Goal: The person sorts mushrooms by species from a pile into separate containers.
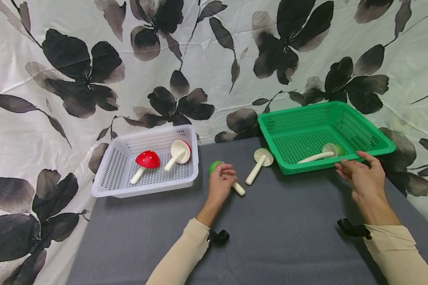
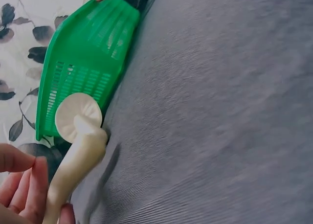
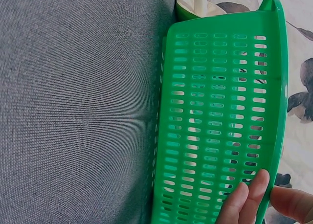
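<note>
A toy mushroom with a rounded green cap and a smooth, cream, club-like stem [image 1: 239,189] is in the person's left hand [image 1: 222,180], whose fingers grasp it low over the grey cloth-covered table [image 1: 278,237]. The hand hides its middle; part of the cap shows on one side and the blunt stem end on the other. The right hand [image 1: 367,176] grips the near rim of a green perforated plastic basket [image 1: 296,138], thumb on one side of the wall and fingers on the other.

Green-capped mushrooms number three: the grasped one, a second [image 1: 262,158] lying just beside the green basket with its pale ribbed underside showing, and a third [image 1: 329,151] inside it. Red-capped mushrooms number two, one white-dotted cap up [image 1: 148,160], the other underside showing [image 1: 180,152], both in a white perforated plastic basket [image 1: 153,190]. The baskets total two.
</note>
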Available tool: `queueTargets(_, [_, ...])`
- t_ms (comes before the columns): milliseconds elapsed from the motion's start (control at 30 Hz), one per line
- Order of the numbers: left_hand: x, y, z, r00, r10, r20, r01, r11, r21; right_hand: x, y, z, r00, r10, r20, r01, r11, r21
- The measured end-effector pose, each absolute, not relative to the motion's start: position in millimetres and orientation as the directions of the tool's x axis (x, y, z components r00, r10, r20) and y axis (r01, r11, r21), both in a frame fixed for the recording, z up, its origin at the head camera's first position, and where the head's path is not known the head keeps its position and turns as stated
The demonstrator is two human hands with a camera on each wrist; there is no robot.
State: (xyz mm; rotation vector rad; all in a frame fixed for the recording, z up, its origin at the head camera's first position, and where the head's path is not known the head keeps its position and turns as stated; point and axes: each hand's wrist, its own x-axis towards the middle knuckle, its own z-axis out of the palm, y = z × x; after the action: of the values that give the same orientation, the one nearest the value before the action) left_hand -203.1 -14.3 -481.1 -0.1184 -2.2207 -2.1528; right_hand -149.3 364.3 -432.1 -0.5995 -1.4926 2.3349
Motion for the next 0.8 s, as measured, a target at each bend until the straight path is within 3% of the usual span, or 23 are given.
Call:
queueTargets(400, [-182.2, -18.0, -484.4, -0.950, -0.138, 0.280, 0.205, 0.401, 0.893, -148.8, 366.2, -431.6, -0.872, 0.453, -0.186, -0.047, -0.455, -0.889])
queueTargets(800, [-172.1, -21.4, -486.8, -0.958, -0.216, 0.188, 0.115, 0.312, 0.943, -150.3, 364.4, -431.1, -0.870, 0.459, -0.183, -0.048, -0.448, -0.893])
